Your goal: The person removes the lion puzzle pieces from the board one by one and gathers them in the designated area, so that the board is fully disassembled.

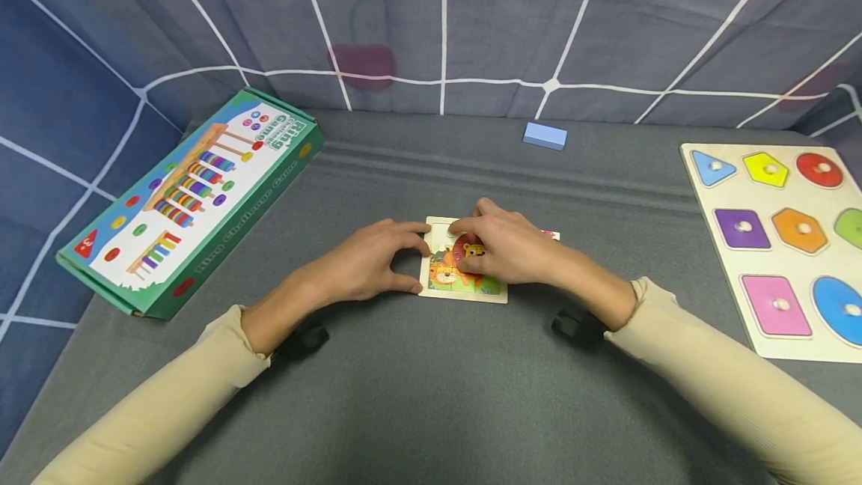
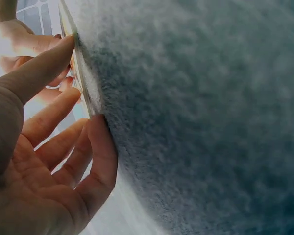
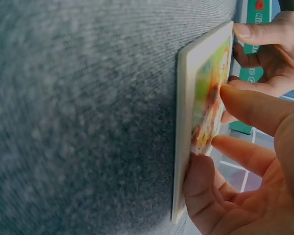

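A small wooden jigsaw puzzle (image 1: 465, 296) with a cartoon lion and other animals in a pale frame lies flat in the middle of the table. Along its left edge, my left hand (image 1: 367, 260) touches the frame, thumb near the lower corner and index finger near the upper one. My right hand (image 1: 515, 245) is over the puzzle, with spread thumb and fingertips touching the picture. It hides the puzzle's upper right part. In the right wrist view, the right thumb and fingertips meet the picture (image 3: 206, 105). A pink-and-white patterned corner (image 1: 552, 235) peeks out behind the right hand.
A green Ring Challenge Game box (image 1: 191, 200) lies to the left. At the back is a small blue block (image 1: 545, 135). On the right lies a wooden board (image 1: 734, 254) of coloured knobbed shapes. A grid-patterned dark cloth (image 1: 491, 28) rises behind the grey table (image 1: 404, 395).
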A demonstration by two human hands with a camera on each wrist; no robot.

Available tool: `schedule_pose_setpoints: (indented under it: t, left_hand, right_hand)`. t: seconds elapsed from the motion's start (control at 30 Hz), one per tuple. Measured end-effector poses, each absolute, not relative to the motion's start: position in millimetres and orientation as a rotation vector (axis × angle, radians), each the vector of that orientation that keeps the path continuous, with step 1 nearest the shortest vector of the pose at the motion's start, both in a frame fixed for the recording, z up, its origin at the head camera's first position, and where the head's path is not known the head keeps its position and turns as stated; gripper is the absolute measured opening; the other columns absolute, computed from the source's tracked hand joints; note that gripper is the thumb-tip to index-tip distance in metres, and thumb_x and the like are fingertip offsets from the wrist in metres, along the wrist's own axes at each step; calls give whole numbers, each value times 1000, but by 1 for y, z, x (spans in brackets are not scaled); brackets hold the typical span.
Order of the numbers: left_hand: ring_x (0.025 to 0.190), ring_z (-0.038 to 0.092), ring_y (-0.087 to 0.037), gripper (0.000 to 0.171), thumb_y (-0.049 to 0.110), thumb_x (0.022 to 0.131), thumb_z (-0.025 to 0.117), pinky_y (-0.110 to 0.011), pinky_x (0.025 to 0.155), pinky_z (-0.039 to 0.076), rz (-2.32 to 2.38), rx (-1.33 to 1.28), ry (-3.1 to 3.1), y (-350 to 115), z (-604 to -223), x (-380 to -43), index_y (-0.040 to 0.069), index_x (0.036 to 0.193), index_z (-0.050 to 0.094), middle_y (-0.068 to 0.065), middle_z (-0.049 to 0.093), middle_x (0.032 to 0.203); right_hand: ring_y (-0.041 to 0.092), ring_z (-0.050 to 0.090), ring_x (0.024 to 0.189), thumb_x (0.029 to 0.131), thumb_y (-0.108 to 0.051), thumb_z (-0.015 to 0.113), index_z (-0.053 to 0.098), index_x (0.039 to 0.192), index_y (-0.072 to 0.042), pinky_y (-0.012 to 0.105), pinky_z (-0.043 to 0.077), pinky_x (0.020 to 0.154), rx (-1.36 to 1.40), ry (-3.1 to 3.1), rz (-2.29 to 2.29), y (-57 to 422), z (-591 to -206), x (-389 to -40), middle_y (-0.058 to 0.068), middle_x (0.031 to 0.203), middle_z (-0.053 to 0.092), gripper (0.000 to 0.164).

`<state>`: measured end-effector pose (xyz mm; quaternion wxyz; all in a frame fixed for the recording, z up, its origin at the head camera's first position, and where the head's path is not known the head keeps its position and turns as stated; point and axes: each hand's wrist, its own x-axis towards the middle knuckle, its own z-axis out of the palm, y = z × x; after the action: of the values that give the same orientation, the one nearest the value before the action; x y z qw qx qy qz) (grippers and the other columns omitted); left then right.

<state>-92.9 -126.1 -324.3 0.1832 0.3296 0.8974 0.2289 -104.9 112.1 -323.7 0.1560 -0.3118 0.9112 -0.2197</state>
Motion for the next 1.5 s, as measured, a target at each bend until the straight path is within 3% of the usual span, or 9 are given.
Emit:
schedule_pose_setpoints:
  t: [0.23,0.43,0.83,1.1,1.37,1.5]
  left_hand:
    - [112,53,-24,44,32,80,84,-42,93,43,615,921,2550,-131,-325,-92,17,118,70,-5,46,150]
    - [105,53,-20,44,35,79,84,-41,93,43,622,917,2535,-131,-326,-92,19,118,71,-3,44,151]
    - [128,50,-27,42,33,81,83,-48,105,36,670,944,2526,-132,-327,-96,15,118,74,-4,46,149]
    - [131,48,-27,42,33,81,83,-49,109,31,654,956,2530,-131,-329,-97,15,118,74,-4,46,149]
    - [128,49,-28,42,31,80,84,-49,104,37,656,946,2531,-131,-328,-96,15,118,74,-4,47,149]
    - [128,50,-28,42,32,80,84,-49,101,39,653,949,2537,-132,-328,-96,16,118,74,-4,47,149]
  right_hand:
    - [19,47,85,87,-21,76,67,127,-8,36,42,71,-863,2599,-639,107,-325,-107,7,98,52,44]
    - [22,46,89,83,-20,81,68,120,-12,37,40,77,-821,2597,-679,106,-325,-108,8,103,50,40]
    - [23,52,89,85,-12,77,69,120,-6,38,42,80,-844,2595,-699,106,-325,-110,7,106,56,36]
    - [22,55,86,85,3,67,71,118,-4,40,44,80,-887,2592,-700,111,-322,-114,7,105,60,34]
    - [19,55,80,89,0,67,67,126,-6,41,44,77,-958,2641,-774,114,-324,-115,3,99,64,37]
    - [18,57,85,90,0,67,65,127,-3,42,45,82,-990,2637,-830,116,-324,-113,4,102,65,37]
